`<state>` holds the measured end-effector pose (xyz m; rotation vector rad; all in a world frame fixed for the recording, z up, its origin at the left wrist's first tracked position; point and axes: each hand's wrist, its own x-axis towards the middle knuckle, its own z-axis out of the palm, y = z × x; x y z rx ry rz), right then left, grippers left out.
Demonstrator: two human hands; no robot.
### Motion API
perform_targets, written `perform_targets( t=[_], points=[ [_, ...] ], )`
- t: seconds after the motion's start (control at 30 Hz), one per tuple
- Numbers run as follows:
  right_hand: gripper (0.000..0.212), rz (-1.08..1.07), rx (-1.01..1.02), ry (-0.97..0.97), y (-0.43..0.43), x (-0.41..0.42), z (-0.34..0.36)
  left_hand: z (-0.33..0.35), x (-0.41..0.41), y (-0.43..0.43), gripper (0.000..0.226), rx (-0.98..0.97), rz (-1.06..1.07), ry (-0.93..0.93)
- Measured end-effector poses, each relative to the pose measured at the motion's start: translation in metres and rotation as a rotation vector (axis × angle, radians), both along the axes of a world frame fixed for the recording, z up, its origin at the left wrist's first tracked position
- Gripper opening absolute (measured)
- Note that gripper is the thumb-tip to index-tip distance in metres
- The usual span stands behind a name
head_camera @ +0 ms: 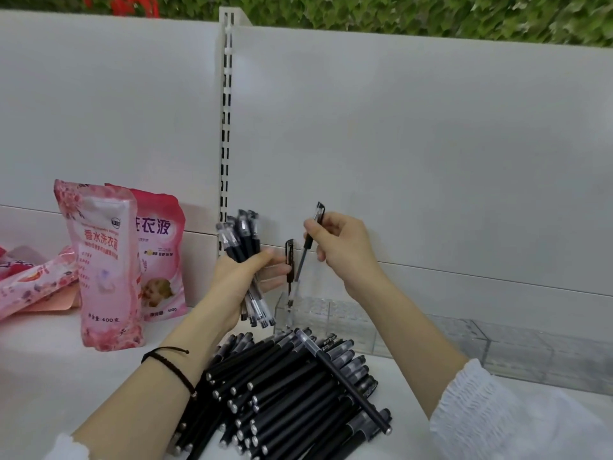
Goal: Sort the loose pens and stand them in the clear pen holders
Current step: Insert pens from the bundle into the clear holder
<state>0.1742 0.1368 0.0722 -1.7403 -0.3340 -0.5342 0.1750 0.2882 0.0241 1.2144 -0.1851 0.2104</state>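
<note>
You are holding pens in both hands.
Your left hand (240, 283) is gripping a bundle of pens (243, 239); your right hand (346, 252) is pinching one tilted pen (307, 244), with the clear holder (326, 315) at its 6 o'clock.

The white shelf (39, 376) carried a heap of black pens (288, 393) nearest the viewer. Clear pen holders (331, 317) stood just beside it at 12 o'clock. At its 10 o'clock two pink pouches (102, 270) stood upright, with more pouches (30, 287) lying flat farther toward 9.
</note>
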Motion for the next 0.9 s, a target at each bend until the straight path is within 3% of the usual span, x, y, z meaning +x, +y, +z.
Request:
perform_targets(
  t=[0.1,0.2,0.67,0.83,0.9],
  points=[
    [0.011,-0.067,-0.001,-0.034,-0.005,0.007,-0.004,-0.004,0.006,0.006,0.014,-0.154,0.092,0.121],
    [0.012,-0.076,-0.032,-0.044,-0.005,0.012,-0.012,-0.004,0.009,0.008,0.022,-0.254,-0.009,0.206],
    [0.009,-0.045,-0.28,-0.017,0.002,0.015,-0.032,0.005,0.001,-0.001,0.017,-0.254,-0.089,0.132],
    [0.033,-0.114,-0.489,0.052,-0.001,0.014,-0.033,0.008,-0.006,-0.008,0.012,-0.192,-0.085,0.078],
    [0.033,-0.16,-0.552,0.049,-0.002,0.011,-0.028,0.009,-0.01,-0.011,0.009,-0.163,-0.118,0.057]
  ],
)
